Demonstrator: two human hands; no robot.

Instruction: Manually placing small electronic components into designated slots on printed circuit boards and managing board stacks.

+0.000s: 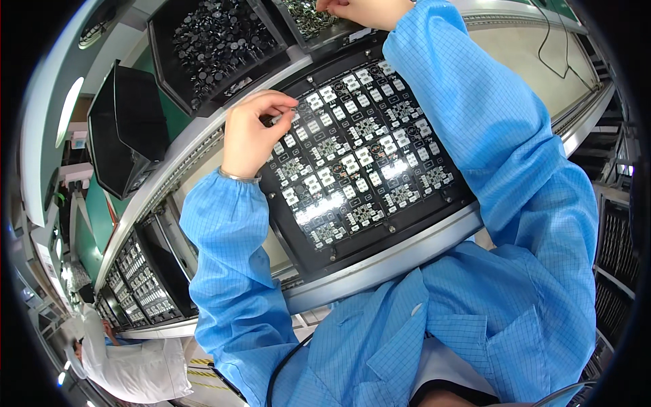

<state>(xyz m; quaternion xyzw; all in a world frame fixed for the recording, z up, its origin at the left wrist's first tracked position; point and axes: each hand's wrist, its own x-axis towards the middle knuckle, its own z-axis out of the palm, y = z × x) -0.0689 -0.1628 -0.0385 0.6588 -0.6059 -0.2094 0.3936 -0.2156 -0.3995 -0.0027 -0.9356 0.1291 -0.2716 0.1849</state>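
Left hand (249, 136) pinching a small part at ten o'clock of the black board panel (363, 152), right hand (366, 10) curled into the twelve-o'clock parts bin (308, 20), grasp unclear; most sockets filled, upper-left rows left.

One view only: head-worn fisheye, aimed steeply down and forward over the wearer's blue sleeves at the black circuit-board fixture (359, 152) on the conveyor rail (380, 268). Close range is held; the scene is rolled and straight edges are bent near the dark rim
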